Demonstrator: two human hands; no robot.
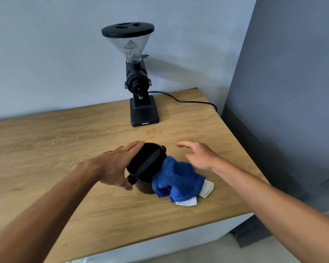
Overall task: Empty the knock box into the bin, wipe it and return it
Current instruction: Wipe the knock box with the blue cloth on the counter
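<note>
Now one knock box (146, 164), one blue cloth (176, 179) and one grinder (139, 80) share the table (65, 133); left hand (112, 168) clasps the box, right hand (199, 156) hovers with fingers spread.

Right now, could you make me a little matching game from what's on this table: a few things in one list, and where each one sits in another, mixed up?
Things:
1. knock box
2. blue cloth
3. coffee grinder
4. right hand

Places or states:
A. at the back of the table, by the wall
B. open, holding nothing, beyond the cloth
C. against the left hand, bar across its open top
D. crumpled against the box's right side, white labels showing

Pairs: 1-C, 2-D, 3-A, 4-B
</note>
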